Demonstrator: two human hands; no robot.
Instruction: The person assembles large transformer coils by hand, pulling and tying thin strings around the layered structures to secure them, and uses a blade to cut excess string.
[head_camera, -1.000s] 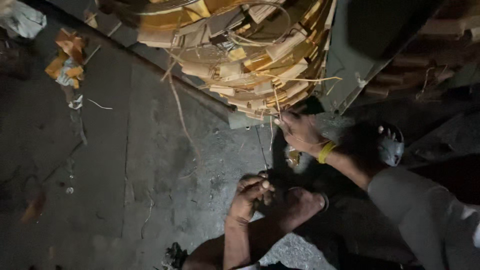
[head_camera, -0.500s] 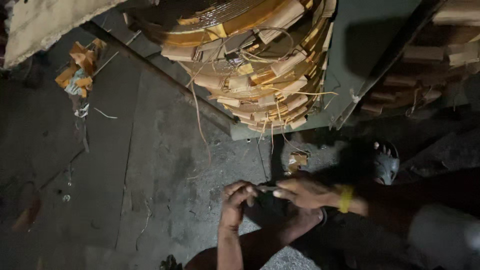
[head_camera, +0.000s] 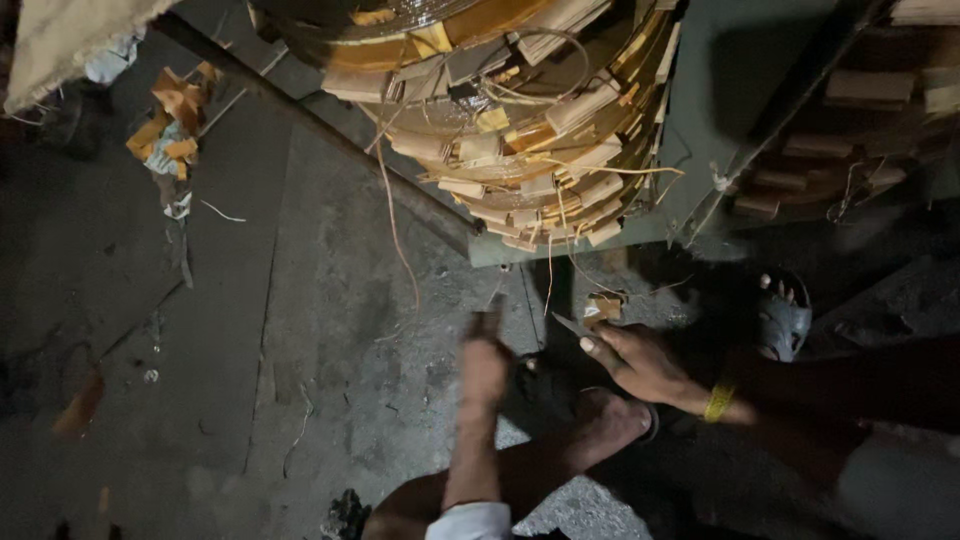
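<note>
While the left hand (head_camera: 484, 362) blurs, the right hand (head_camera: 640, 362) holds a thin blade (head_camera: 570, 324) pointing up-left.

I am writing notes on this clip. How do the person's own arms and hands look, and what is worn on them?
Both hands are bare, without gloves. The left hand is motion-blurred; its forearm ends in a rolled white sleeve. The right hand has a yellow wristband; the arm behind lies in shadow.

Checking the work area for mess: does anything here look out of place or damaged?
Yes. The big coil overhead looks ragged: yellowish strips jut out askew and loose strands dangle toward the floor. Torn yellow scraps lie heaped at upper left.
</note>
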